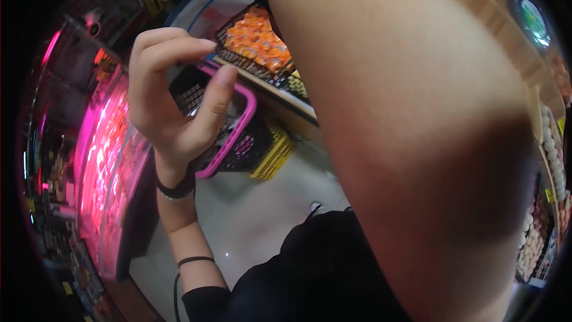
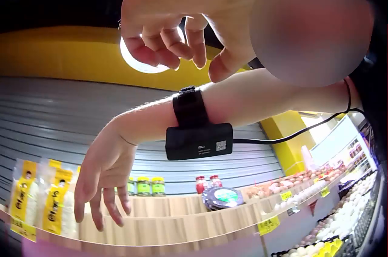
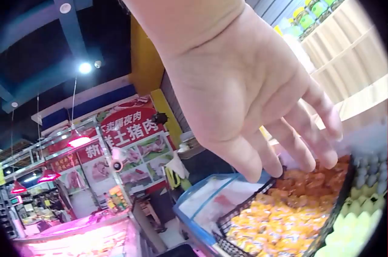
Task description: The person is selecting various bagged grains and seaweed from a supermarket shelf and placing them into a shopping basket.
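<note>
My left hand (image 1: 176, 98) is raised with its fingers loosely bent and nothing between fingers and thumb. In the head view it overlaps a black shopping basket (image 1: 244, 134) with a pink rim. My right forearm (image 1: 393, 101) crosses the head view, and the right hand is outside that view. In the right wrist view my right hand (image 3: 254, 93) reaches out with relaxed, spread fingers and holds nothing. Below its fingertips stands a black crate (image 3: 330, 220) of orange wrapped pieces (image 3: 273, 217). The left wrist view shows the right hand hanging down before a wooden shelf (image 2: 170, 230).
Pale yellow egg trays (image 3: 354, 226) adjoin the orange pieces. A yellow crate (image 1: 274, 154) stands on the floor by the basket. To the left is a pink-lit display case (image 1: 107, 167). Green-labelled jars (image 3: 318, 8) and white-and-yellow packages (image 2: 57, 199) line the shelf.
</note>
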### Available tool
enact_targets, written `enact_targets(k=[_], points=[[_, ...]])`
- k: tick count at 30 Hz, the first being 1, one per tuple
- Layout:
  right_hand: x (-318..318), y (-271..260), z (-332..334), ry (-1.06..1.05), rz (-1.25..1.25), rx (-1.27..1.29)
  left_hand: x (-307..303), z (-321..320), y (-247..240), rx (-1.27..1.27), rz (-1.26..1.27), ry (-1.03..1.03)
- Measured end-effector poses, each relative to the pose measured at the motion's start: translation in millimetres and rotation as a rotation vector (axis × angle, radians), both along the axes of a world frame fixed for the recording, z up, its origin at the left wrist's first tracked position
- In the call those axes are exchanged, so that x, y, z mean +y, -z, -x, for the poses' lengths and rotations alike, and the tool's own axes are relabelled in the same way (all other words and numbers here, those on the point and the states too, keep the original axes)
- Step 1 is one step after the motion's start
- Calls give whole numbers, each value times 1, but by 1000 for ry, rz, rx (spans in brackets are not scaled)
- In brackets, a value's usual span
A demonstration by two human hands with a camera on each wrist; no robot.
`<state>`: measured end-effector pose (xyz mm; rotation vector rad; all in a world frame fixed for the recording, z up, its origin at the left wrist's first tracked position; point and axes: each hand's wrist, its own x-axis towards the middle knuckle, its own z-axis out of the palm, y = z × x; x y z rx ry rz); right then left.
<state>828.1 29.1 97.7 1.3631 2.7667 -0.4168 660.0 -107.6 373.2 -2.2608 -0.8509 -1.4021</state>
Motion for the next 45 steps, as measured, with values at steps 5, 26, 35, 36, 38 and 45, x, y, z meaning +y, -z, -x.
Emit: enact_targets(k=[5, 26, 35, 36, 38, 45], points=[[-106, 119, 79, -186, 374, -125, -38, 71, 9, -135, -14, -171], [43, -259, 319, -547, 657, -666, -59, 173, 34, -325, -73, -562], [165, -138, 359, -334, 748, -60, -33, 256, 98, -679, 257, -914], [170, -113, 370, -373, 788, 40, -33, 260, 108, -711, 298, -934], [158, -99, 381, -437, 691, 5, -27, 267, 127, -772, 384, -964], [129, -10, 449, -744, 569, -1, -21, 309, 189, -958, 582, -905]])
